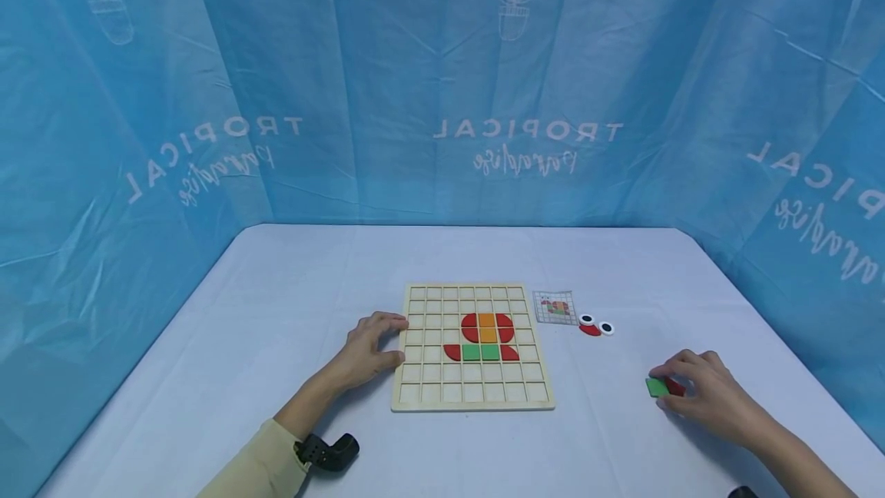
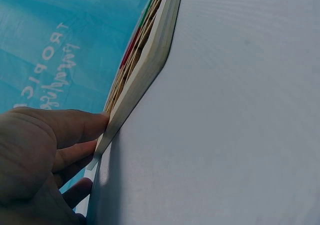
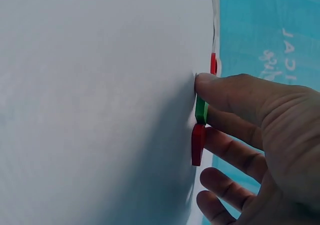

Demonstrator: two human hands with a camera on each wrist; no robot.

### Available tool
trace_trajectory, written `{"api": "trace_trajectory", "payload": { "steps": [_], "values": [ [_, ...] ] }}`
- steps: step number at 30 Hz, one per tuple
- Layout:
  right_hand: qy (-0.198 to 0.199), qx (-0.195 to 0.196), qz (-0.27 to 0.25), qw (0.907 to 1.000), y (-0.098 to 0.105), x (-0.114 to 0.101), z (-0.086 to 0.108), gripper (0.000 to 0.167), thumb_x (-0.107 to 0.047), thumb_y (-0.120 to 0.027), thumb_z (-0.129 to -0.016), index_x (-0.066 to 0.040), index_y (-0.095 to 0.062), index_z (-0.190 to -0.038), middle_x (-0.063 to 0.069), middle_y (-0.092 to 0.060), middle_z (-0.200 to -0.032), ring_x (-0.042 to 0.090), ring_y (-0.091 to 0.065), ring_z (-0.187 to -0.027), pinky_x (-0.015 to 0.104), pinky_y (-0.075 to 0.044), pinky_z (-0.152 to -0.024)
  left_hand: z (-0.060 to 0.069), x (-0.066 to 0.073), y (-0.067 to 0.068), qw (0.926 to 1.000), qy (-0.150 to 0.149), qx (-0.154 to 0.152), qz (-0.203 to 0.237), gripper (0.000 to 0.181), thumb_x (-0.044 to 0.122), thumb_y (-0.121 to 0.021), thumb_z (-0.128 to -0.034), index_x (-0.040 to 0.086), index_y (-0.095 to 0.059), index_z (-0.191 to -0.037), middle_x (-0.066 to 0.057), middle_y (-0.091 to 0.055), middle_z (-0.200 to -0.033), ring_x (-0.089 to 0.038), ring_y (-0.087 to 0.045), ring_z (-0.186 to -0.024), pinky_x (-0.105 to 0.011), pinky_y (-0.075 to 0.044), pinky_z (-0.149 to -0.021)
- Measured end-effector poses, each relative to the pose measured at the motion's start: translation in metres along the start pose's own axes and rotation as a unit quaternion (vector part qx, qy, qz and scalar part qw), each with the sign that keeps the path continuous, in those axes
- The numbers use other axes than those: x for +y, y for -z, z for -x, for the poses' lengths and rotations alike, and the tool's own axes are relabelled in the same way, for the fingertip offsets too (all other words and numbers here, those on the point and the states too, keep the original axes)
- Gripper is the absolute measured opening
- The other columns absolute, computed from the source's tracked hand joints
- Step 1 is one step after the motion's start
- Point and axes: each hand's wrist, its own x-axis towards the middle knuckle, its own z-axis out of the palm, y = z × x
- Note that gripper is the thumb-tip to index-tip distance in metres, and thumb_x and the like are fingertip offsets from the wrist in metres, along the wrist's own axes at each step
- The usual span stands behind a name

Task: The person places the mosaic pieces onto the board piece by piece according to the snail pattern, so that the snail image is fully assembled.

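A square wooden grid board [image 1: 430, 393] lies on the white table, with red curved pieces, orange squares and green squares set in its cells. My left hand [image 1: 368, 350] touches the board's left edge with thumb and fingertips, its fingers fairly straight; the left wrist view shows the thumb [image 2: 82, 125] against the board's side. Off to the right, my right hand [image 1: 708, 394] pinches a green square tile [image 1: 656, 387] between thumb and index finger, down at the tabletop. A red piece [image 1: 675, 386] lies right beside that tile, partly under the hand. Its side [image 3: 198, 145] shows in the right wrist view.
A small printed pattern card [image 1: 555, 307] lies just right of the board. Beside the card are two round eye pieces [image 1: 606, 328] and a red curved piece [image 1: 590, 330]. Blue printed curtains [image 1: 442, 83] surround the table's back and sides.
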Motion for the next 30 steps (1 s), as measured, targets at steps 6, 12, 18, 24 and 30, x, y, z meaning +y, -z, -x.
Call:
{"api": "trace_trajectory", "payload": {
  "steps": [6,12,18,24,30],
  "values": [
    [0.009,0.000,-0.008,0.9999,0.000,0.002,-0.001,0.032,-0.028,-0.079,-0.071,-0.017,-0.071,-0.100,0.001,-0.062,-0.102,0.023,-0.043,-0.096,0.029,-0.038,-0.068,0.001,0.001,0.000,1.0000,0.000,0.000,0.001,0.046,0.010,-0.071,-0.0775,0.010,-0.060,-0.122,-0.005,-0.049,-0.135,-0.028,-0.033,-0.133,-0.054,-0.016,-0.112],
    [0.002,0.004,-0.023,0.9997,-0.001,-0.005,-0.006,0.029,-0.027,-0.079,-0.072,-0.017,-0.072,-0.098,0.001,-0.063,-0.102,0.022,-0.043,-0.096,0.028,-0.038,-0.068,0.001,0.002,0.001,1.0000,-0.001,0.002,0.001,0.046,0.010,-0.072,-0.0770,0.010,-0.060,-0.122,-0.005,-0.050,-0.135,-0.028,-0.034,-0.132,-0.054,-0.016,-0.112],
    [0.031,0.039,-0.034,0.9982,-0.002,-0.036,-0.019,0.027,-0.020,-0.079,-0.071,-0.019,-0.072,-0.097,-0.001,-0.064,-0.101,0.020,-0.044,-0.098,0.029,-0.040,-0.071,0.001,0.002,0.000,1.0000,0.003,0.002,0.005,0.046,0.010,-0.071,-0.0770,0.010,-0.060,-0.122,-0.005,-0.050,-0.135,-0.028,-0.033,-0.133,-0.054,-0.016,-0.112],
    [0.058,0.064,-0.044,0.9953,-0.006,-0.079,-0.037,0.027,-0.021,-0.080,-0.072,-0.020,-0.071,-0.097,-0.004,-0.063,-0.096,0.018,-0.044,-0.098,0.032,-0.044,-0.075,0.001,0.002,0.000,1.0000,0.001,0.003,0.000,0.046,0.009,-0.071,-0.0774,0.010,-0.060,-0.122,-0.005,-0.050,-0.135,-0.029,-0.033,-0.132,-0.055,-0.017,-0.111],
    [0.080,0.079,-0.063,0.9916,-0.016,-0.121,-0.056,0.027,-0.020,-0.079,-0.073,-0.020,-0.071,-0.098,-0.003,-0.063,-0.097,0.017,-0.044,-0.099,0.033,-0.044,-0.076,0.001,0.000,-0.001,1.0000,-0.004,0.004,-0.003,0.046,0.009,-0.071,-0.0770,0.010,-0.060,-0.121,-0.005,-0.050,-0.135,-0.029,-0.035,-0.131,-0.055,-0.018,-0.111]
  ]
}}
